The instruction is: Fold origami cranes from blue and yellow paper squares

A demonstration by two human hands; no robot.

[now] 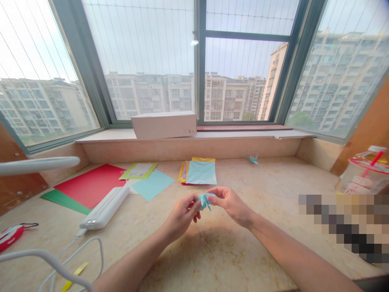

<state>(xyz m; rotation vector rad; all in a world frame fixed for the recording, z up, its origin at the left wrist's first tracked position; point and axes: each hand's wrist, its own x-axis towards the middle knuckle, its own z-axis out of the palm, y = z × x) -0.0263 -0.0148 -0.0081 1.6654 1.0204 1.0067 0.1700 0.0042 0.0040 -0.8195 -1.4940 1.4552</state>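
Note:
Between my two hands, above the middle of the counter, is a small light-blue folded paper figure [204, 199]. My left hand [186, 211] pinches its left side between thumb and fingers. On the other side, the thumb and index finger of my right hand [228, 202] grip it too. Parts of the figure are covered by my fingertips. Just beyond my hands lies a stack of paper squares [201, 172], light blue on top with yellow and purple edges below. A similar light-blue folded figure [253, 159] rests at the back right of the counter.
Left of my hands are a light-blue sheet [153, 185], a red sheet [94, 186], a green sheet [65, 201], a yellow-green packet [138, 170] and a white power bank [105, 207] with a cable. A white box [164, 125] sits on the windowsill. At right stands a plastic cup [364, 176] with a red straw.

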